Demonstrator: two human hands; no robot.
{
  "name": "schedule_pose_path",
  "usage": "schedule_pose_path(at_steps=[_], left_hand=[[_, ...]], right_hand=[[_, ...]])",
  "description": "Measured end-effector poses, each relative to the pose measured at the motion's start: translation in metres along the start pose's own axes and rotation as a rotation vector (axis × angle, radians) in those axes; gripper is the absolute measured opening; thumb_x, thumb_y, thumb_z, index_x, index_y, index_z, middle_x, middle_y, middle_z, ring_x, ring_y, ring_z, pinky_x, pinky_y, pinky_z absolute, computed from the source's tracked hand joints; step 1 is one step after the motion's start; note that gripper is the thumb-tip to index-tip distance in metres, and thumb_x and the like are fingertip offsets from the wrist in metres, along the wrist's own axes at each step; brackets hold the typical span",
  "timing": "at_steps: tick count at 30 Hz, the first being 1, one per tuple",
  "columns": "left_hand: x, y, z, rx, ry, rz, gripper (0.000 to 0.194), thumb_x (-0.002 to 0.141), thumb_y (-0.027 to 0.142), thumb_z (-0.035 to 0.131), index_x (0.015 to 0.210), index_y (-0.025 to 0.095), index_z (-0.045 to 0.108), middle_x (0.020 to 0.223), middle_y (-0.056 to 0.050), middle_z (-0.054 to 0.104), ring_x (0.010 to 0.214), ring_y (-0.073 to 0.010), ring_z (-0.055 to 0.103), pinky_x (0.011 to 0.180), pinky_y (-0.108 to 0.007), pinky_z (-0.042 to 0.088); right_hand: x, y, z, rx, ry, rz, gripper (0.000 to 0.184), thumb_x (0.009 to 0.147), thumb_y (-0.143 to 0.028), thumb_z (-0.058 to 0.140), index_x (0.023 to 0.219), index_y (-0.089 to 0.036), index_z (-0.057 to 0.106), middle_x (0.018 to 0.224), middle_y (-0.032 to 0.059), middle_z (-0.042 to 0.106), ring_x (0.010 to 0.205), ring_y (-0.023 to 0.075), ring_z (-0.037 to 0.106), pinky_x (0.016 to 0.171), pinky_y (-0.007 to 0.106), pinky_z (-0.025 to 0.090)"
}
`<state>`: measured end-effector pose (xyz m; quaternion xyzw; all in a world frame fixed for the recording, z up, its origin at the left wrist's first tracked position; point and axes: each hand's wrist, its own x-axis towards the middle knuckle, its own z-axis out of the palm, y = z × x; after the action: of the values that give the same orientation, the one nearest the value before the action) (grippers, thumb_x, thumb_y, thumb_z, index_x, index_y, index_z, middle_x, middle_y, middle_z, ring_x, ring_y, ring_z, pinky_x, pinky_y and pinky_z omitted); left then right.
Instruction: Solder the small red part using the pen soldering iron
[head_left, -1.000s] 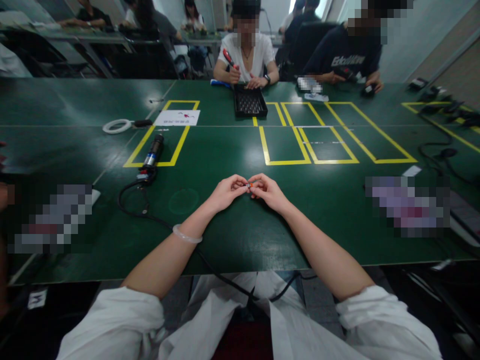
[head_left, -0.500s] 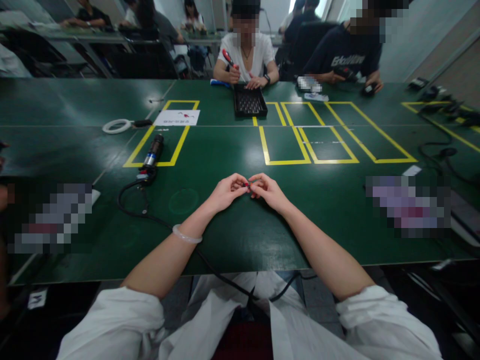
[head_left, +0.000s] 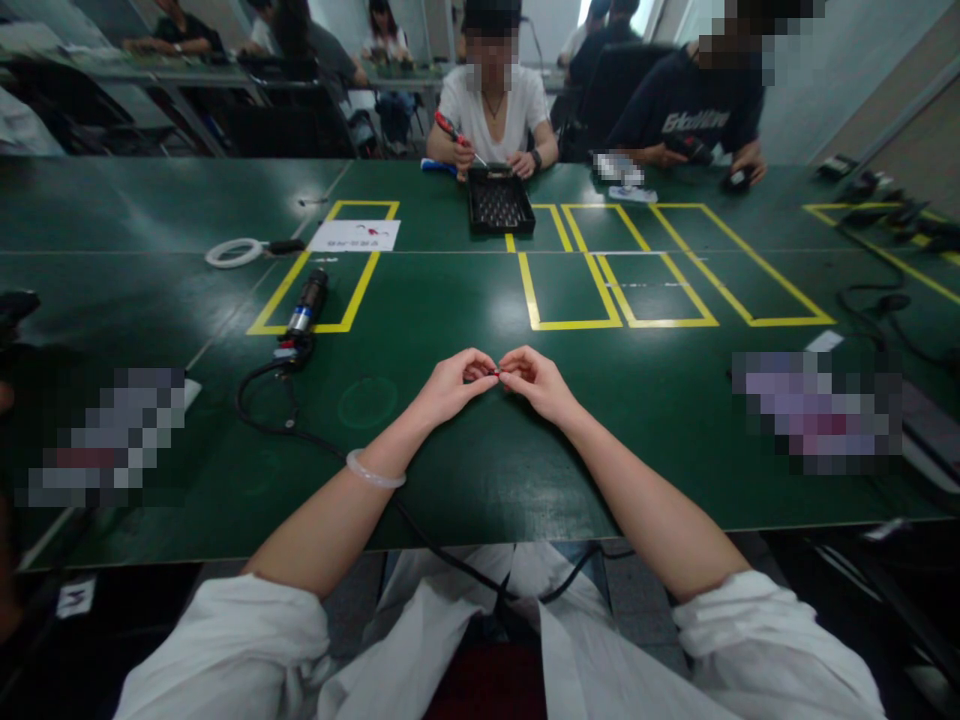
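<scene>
My left hand (head_left: 456,385) and my right hand (head_left: 538,385) meet at their fingertips, just above the green table (head_left: 480,470) in front of me. Between the pinched thumbs and fingers shows a small red piece (head_left: 496,373), mostly covered, so its kind cannot be made out. Both hands are closed on it, with the fingers curled. A pale bangle (head_left: 375,470) circles my left wrist.
A black-and-silver cylindrical tool (head_left: 304,305) with a cable lies to the left, near a white sheet (head_left: 356,236) and a white ring (head_left: 232,253). Yellow tape outlines (head_left: 574,325) mark the table. Across it, a person holds a red-handled screwdriver (head_left: 450,128) over a black tray (head_left: 501,228).
My fingertips have shifted slightly around the small red piece, and less of it shows. Across the table, the person's red-handled screwdriver has moved down and the other hand has moved right.
</scene>
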<state>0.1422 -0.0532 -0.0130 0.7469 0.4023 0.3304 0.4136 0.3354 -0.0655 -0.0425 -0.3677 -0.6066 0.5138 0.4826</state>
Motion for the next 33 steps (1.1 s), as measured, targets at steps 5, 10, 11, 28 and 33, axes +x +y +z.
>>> schedule_pose_path(at_steps=[5,10,11,28,33], left_hand=[[0.001,-0.002,0.0,-0.022,0.003,0.047,0.02,0.083,0.029,0.067,0.096,0.015,0.063,0.093,-0.005,0.065,0.081,-0.0151,0.061,0.078,-0.029,0.049],[0.001,0.0,0.001,-0.034,0.025,0.064,0.019,0.082,0.028,0.068,0.094,0.015,0.061,0.092,-0.005,0.064,0.082,-0.0153,0.062,0.078,-0.029,0.049],[0.0,0.0,0.001,-0.034,0.025,0.067,0.019,0.082,0.028,0.068,0.094,0.015,0.061,0.092,-0.005,0.064,0.082,-0.0154,0.062,0.079,-0.029,0.049],[0.001,-0.004,0.001,-0.028,0.013,0.084,0.018,0.083,0.027,0.067,0.096,0.015,0.061,0.093,-0.005,0.063,0.083,-0.0154,0.062,0.08,-0.03,0.049],[0.001,-0.003,0.002,-0.024,0.018,0.079,0.017,0.083,0.025,0.067,0.095,0.015,0.06,0.092,-0.005,0.063,0.083,-0.0152,0.061,0.08,-0.03,0.049]], right_hand=[[0.0,0.004,0.0,-0.077,0.032,-0.061,0.036,0.077,-0.041,0.074,0.102,-0.021,0.056,0.093,0.0024,0.064,0.066,0.0107,0.055,0.063,0.027,0.047],[0.0,0.004,0.0,-0.103,0.038,-0.062,0.033,0.077,-0.039,0.074,0.099,-0.021,0.057,0.086,0.0012,0.065,0.066,0.012,0.056,0.061,0.027,0.046],[0.0,0.004,0.0,-0.111,0.036,-0.066,0.031,0.078,-0.038,0.073,0.097,-0.021,0.057,0.084,0.0012,0.064,0.067,0.0123,0.056,0.061,0.027,0.046],[-0.003,-0.004,0.001,-0.263,0.036,-0.099,0.02,0.082,-0.033,0.067,0.096,-0.02,0.059,0.077,-0.0011,0.061,0.064,0.0119,0.053,0.06,0.027,0.042],[-0.003,-0.004,0.001,-0.275,0.03,-0.108,0.019,0.082,-0.032,0.067,0.095,-0.02,0.058,0.076,-0.0017,0.059,0.064,0.012,0.053,0.06,0.027,0.042]])
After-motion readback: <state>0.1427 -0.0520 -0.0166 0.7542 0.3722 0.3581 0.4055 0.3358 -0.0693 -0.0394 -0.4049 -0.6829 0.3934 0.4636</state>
